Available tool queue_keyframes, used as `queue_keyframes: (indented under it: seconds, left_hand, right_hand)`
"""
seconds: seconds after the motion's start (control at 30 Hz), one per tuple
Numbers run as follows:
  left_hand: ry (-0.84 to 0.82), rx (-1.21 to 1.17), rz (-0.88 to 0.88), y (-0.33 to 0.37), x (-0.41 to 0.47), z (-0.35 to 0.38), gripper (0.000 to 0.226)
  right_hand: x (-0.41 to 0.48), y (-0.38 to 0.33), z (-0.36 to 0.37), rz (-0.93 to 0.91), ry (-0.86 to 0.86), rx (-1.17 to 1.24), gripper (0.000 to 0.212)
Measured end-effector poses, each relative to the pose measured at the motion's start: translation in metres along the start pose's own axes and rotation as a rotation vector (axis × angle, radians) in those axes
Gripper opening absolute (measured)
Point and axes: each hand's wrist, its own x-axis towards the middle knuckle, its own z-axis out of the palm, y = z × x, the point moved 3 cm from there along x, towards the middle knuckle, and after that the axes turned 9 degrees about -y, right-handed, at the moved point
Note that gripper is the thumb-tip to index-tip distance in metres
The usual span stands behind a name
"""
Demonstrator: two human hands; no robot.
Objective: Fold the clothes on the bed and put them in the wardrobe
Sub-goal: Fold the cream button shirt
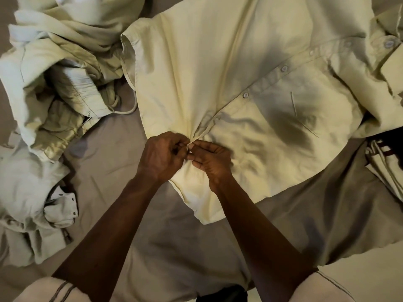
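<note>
Heaps first, far left: a crumpled heap of clothes (54,83) fills the upper left of the frame, and below it a pale garment (32,192) with snaps lies bunched at the left edge; both unfolded, both well apart from the action; a strip of bare grey sheet (104,153) separates them from the centre. Now the middle: left hand (162,155) and right hand (211,159) meet fingertip to fingertip, each pinching the front edge of the yellow shirt (218,62) low on its opening; fingers curled tight on cloth, thumbs working, by the look of it fastening a button, though the button itself is hidden between them. The shirt lies flat on the bed, spreading from the grip up and to the right; its long axis follows the button line (245,95), which climbs diagonally toward the upper right corner, so the next fastening sits nearer the right hand. Hem tail points down toward the person; a buttoned cuff (390,51) crowds the upper right edge; folded cloth (383,166) sits at the right edge; open sheet for folding lies lower right.
</note>
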Motion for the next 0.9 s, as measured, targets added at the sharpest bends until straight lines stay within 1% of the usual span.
queue_keyframes:
  seconds: [0.07,0.17,0.23,0.27,0.33,0.4,0.43,0.47,0.5,0.53,0.57,0.63,0.67,0.7,0.73,0.77,0.8,0.83,0.87,0.9]
  left_hand:
    - [-0.046,-0.065,-0.012,-0.005,0.001,0.0,0.021]
    - [-0.047,0.005,-0.014,-0.005,0.004,0.0,0.016]
    - [-0.034,-0.004,-0.041,-0.007,0.008,-0.001,0.01]
    - [-0.052,-0.055,-0.072,-0.009,0.009,-0.001,0.009]
    - [-0.142,-0.219,-0.163,-0.013,0.012,-0.001,0.007]
    - [-0.235,-0.48,-0.265,-0.014,0.012,-0.003,0.002]
    - [-0.254,-0.598,-0.321,-0.015,0.011,-0.005,0.002]
    - [-0.257,-0.664,-0.367,-0.014,0.011,-0.006,0.005]
    - [-0.251,-0.672,-0.398,-0.013,0.011,-0.007,0.01]
    - [-0.25,-0.627,-0.418,-0.011,0.011,-0.009,0.018]
    - [-0.277,-0.527,-0.426,-0.009,0.012,-0.011,0.027]
    - [-0.379,-0.282,-0.408,0.001,0.013,-0.017,0.04]
    - [-0.39,-0.221,-0.396,0.004,0.012,-0.02,0.04]
    - [-0.338,-0.203,-0.38,0.009,0.016,-0.027,0.038]
    - [-0.234,-0.203,-0.353,0.014,0.017,-0.034,0.034]
    - [-0.07,-0.198,-0.305,0.021,0.022,-0.044,0.029]
    - [0.108,-0.186,-0.238,0.028,0.029,-0.056,0.023]
    - [0.254,-0.162,-0.161,0.034,0.036,-0.066,0.016]
    - [0.368,-0.133,-0.084,0.041,0.05,-0.078,0.009]
    - [0.432,-0.103,-0.024,0.044,0.063,-0.086,0.006]
  right_hand:
    - [0.0,-0.001,0.002,-0.009,-0.004,-0.008,0.015]
    - [-0.002,-0.003,0.002,-0.02,-0.009,-0.021,0.005]
    - [-0.002,-0.003,0.001,-0.029,-0.026,-0.05,0.001]
    - [-0.002,-0.002,0.0,-0.039,-0.032,-0.073,0.002]
    - [-0.002,0.001,-0.001,-0.074,-0.021,-0.135,0.009]
    - [-0.004,0.004,-0.002,-0.112,-0.029,-0.168,0.017]
    - [-0.005,0.004,-0.002,-0.12,-0.043,-0.158,0.02]
    - [-0.006,0.004,-0.004,-0.124,-0.057,-0.134,0.02]
    - [-0.007,0.004,-0.006,-0.123,-0.074,-0.11,0.018]
    - [-0.008,0.003,-0.007,-0.123,-0.096,-0.118,0.014]
    - [-0.009,0.002,-0.006,-0.116,-0.118,-0.153,0.011]
    - [-0.013,-0.001,-0.007,-0.104,-0.149,-0.289,0.016]
    - [-0.016,-0.005,-0.009,-0.138,-0.14,-0.4,0.017]
    - [-0.015,-0.019,-0.011,-0.233,-0.106,-0.557,0.016]
    - [-0.018,-0.035,-0.016,-0.356,-0.037,-0.716,0.014]
    - [-0.02,-0.059,-0.018,-0.495,0.043,-0.84,0.012]
    - [-0.019,-0.087,-0.021,-0.615,0.111,-0.897,0.013]
    - [-0.018,-0.112,-0.021,-0.706,0.159,-0.896,0.015]
    - [-0.012,-0.145,-0.02,-0.781,0.194,-0.883,0.018]
    - [-0.003,-0.172,-0.019,-0.83,0.217,-0.874,0.022]
